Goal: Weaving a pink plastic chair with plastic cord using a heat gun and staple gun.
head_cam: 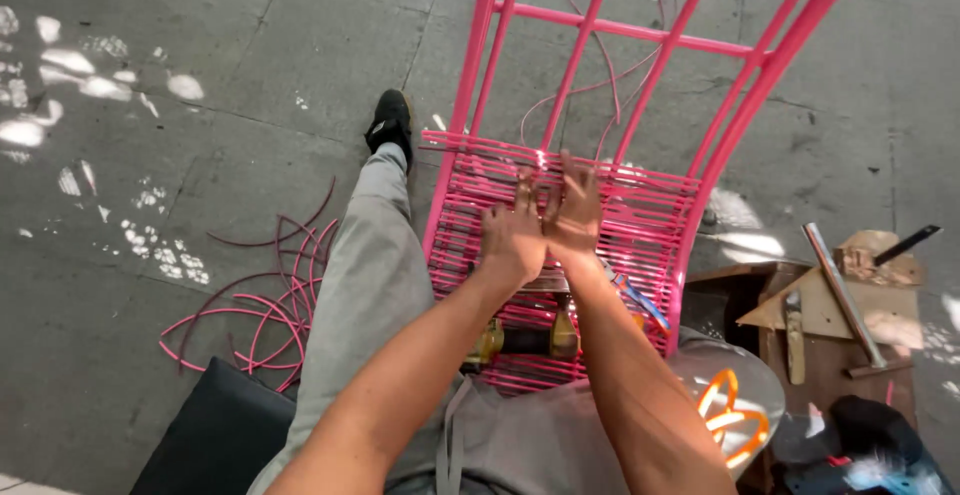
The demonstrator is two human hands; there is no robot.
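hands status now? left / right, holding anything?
Left hand: open, fingers spread, pressed on the pink woven cords of the chair frame; no grip visible.
Right hand: open, fingers up against the same cords; nothing clearly held.

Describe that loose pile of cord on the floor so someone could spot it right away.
Start at the pink metal chair frame lying across the person's lap, then look past the grey trouser leg to the concrete floor. There lies a tangle of loose pink cords, beside a black cushion. Unlike the cords stretched tight on the frame, these curl freely.
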